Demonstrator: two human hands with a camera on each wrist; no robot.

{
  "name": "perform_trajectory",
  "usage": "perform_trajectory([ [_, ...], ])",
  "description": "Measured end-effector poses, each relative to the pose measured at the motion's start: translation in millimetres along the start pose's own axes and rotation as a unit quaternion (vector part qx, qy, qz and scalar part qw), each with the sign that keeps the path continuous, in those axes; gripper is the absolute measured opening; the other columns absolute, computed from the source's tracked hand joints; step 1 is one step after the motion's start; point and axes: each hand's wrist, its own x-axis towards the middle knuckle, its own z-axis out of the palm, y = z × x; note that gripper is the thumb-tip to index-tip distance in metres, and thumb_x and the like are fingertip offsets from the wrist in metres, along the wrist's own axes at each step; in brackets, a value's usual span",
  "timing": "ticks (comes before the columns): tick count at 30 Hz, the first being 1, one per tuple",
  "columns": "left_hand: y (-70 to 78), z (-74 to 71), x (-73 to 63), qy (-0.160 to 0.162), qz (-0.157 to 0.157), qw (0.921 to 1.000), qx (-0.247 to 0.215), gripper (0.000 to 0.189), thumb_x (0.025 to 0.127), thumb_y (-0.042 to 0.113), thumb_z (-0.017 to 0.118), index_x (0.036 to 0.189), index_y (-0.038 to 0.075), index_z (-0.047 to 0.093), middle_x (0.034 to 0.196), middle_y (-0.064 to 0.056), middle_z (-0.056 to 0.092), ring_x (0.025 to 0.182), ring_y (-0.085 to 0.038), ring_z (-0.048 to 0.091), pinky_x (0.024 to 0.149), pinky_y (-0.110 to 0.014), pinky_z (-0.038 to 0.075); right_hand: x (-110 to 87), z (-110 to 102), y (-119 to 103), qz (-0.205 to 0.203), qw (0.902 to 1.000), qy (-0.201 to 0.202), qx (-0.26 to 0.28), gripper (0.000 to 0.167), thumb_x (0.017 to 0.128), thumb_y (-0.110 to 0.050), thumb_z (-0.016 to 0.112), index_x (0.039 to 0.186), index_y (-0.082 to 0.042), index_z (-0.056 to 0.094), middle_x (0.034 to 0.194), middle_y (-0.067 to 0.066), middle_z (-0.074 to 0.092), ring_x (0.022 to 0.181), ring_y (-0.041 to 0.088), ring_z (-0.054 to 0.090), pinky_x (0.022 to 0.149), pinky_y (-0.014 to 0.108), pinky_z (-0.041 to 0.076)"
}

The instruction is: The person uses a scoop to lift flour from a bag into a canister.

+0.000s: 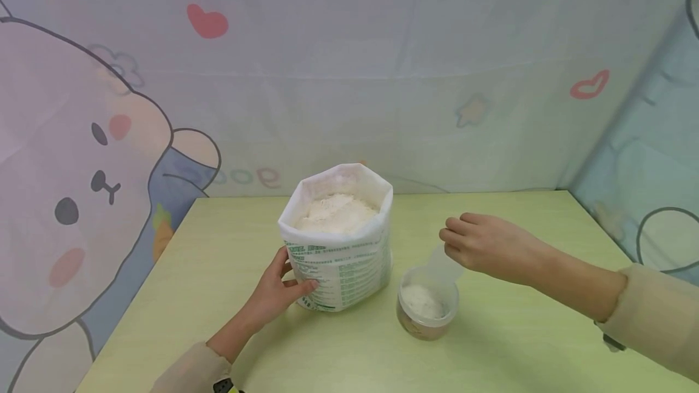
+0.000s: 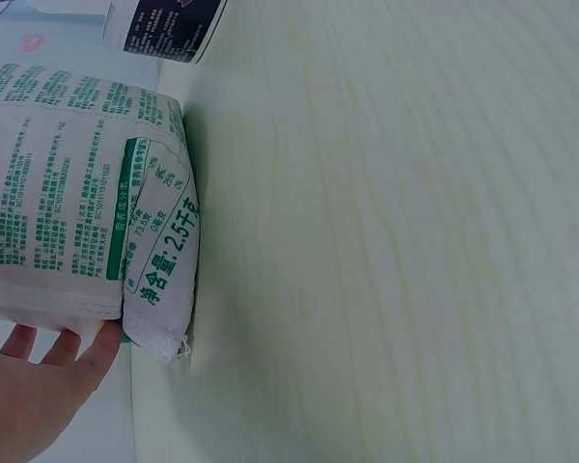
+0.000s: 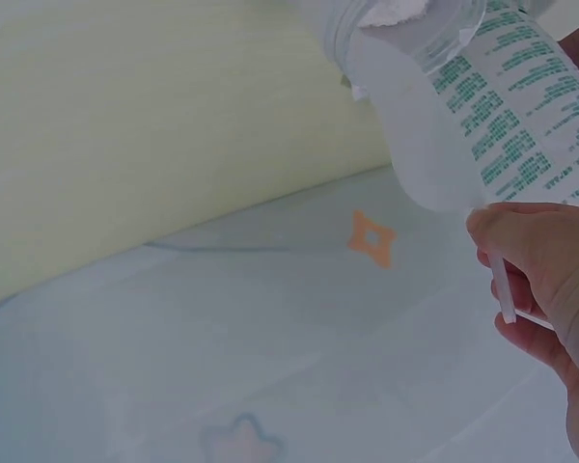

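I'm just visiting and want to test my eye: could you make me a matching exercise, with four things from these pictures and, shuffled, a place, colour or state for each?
Things:
1. bag
2. tub
3. scoop
4. left hand

Descriptions:
A. held by the right hand
B. against the side of the bag
C. white with green print, open at the top
D. clear-walled, with white powder inside

Right pairs: 1-C, 2-D, 3-A, 4-B
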Motion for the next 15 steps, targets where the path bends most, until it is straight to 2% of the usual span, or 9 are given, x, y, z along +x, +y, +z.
perform_trajectory([
  [8, -2.3, -0.6, 1.6, 0.0, -0.003, 1.0, -0.001, 0.069, 0.079, 0.022, 0.073, 0.133, 0.033, 0.031, 0.13, 0.003, 0.043, 0.122, -0.025, 0.042, 0.092, -0.039, 0.048, -1.9, 1.8, 0.4, 0.007, 0.9998, -0.02, 0.004, 0.03, 0.062, -0.008, 0.084, 0.08, -0.008, 0.061, 0.085, 0.003, 0.052, 0.074, 0.018, 0.042, 0.063, 0.023, 0.039],
  [15, -2.2, -0.8, 1.3, 0.001, -0.001, 1.0, -0.005, 0.071, 0.078, 0.024, 0.075, 0.133, 0.033, 0.031, 0.129, 0.003, 0.043, 0.121, -0.026, 0.043, 0.091, -0.039, 0.049, -5.1, 4.2, 2.1, 0.035, 0.9979, -0.016, 0.052, 0.033, 0.059, -0.003, 0.084, 0.078, -0.006, 0.058, 0.08, 0.003, 0.051, 0.072, 0.018, 0.043, 0.064, 0.024, 0.043],
])
